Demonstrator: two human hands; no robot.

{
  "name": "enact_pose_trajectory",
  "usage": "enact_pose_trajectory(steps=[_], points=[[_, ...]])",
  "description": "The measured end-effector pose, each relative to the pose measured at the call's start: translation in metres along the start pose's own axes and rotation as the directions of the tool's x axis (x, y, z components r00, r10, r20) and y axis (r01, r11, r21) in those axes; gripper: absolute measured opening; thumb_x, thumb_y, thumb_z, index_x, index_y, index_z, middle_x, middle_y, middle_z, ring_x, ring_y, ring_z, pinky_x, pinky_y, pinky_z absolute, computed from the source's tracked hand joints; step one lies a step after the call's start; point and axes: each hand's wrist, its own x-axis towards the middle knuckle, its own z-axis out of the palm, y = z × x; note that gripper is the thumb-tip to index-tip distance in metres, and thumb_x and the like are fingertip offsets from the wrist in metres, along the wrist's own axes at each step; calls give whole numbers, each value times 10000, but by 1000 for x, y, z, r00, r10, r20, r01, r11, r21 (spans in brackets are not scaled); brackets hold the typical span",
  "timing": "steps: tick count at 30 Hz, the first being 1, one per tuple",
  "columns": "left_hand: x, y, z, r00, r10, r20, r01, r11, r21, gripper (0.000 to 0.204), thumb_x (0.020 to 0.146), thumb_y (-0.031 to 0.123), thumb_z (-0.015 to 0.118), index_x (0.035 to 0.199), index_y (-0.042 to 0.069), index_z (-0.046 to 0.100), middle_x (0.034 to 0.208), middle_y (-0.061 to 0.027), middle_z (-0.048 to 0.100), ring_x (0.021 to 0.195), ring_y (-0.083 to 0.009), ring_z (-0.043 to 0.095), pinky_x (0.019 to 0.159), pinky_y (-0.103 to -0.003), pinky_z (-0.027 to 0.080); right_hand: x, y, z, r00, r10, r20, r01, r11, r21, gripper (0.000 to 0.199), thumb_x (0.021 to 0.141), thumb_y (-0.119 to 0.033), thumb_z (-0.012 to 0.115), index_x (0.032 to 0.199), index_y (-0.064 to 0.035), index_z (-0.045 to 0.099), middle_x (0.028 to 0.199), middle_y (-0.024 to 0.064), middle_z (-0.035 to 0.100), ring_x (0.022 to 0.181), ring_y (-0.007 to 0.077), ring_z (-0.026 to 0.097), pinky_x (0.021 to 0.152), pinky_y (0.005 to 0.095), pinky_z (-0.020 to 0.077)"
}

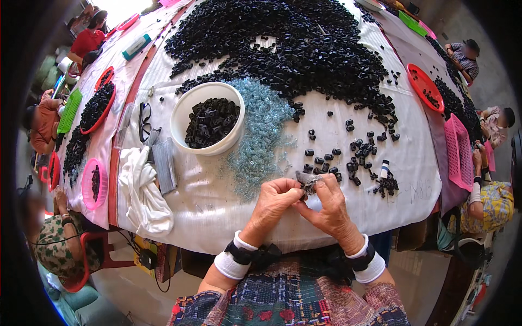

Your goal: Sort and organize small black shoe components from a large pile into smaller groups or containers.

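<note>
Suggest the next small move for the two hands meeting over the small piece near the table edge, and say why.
Probably drop the piece into the white bowl. The left hand and right hand pinch one small dark part between their fingertips, the bowl already holds similar black parts, and loose ones lie just beyond. Whether the part is finished cannot be told.

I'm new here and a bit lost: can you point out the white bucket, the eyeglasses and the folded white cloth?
white bucket [182,117]: head view, on its left rim.
eyeglasses [144,121]: head view, on the dark frame.
folded white cloth [142,187]: head view, on its middle folds.
</note>
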Motion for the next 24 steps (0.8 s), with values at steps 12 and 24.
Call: enact_pose_trajectory(steps=[12,24], points=[[-2,1,-2,997,40,66,-45,996,81,49,804,54,615,806,7,630,757,11,621,668,-31,538,616,-157,423,0,-3,-6,992,-49,115,63,991,-117,308,568,-55,734,813,2,555,783,129,529,721,303,525,629,380,460],[-2,5,-2,992,-23,122,15,998,67,148,833,100,624,889,-35,645,804,-34,644,719,-67,581,654,-194,473,-3,8,-4,996,-85,21,87,989,-117,249,603,-77,757,740,-16,558,695,108,515,641,282,504,561,368,431]])
